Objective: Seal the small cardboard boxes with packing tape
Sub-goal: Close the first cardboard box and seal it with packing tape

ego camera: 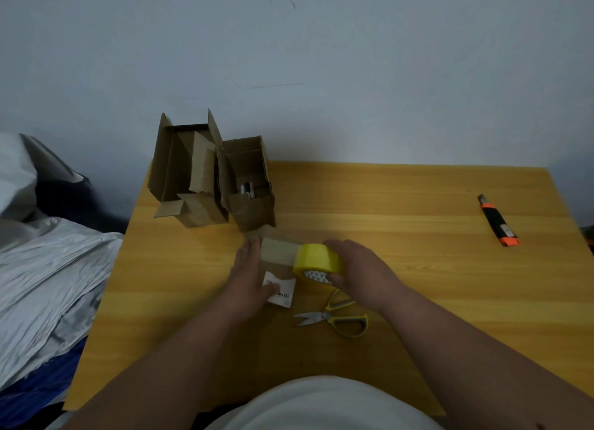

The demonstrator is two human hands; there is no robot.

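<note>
A small cardboard box (277, 258) with a white label lies flat on the wooden table, near its middle. My left hand (248, 275) rests flat on the box's left side, thumb on the label. My right hand (356, 265) grips a yellow roll of packing tape (316, 262) at the box's right edge. A strip of tape runs from the roll across the box top toward my left hand.
Two open cardboard boxes (193, 169) (250, 185) stand at the back left of the table (401, 204). Yellow-handled scissors (337, 317) lie just below my right hand. A black and orange utility knife (498, 221) lies at the far right. Crumpled grey plastic bags (48, 269) lie left of the table.
</note>
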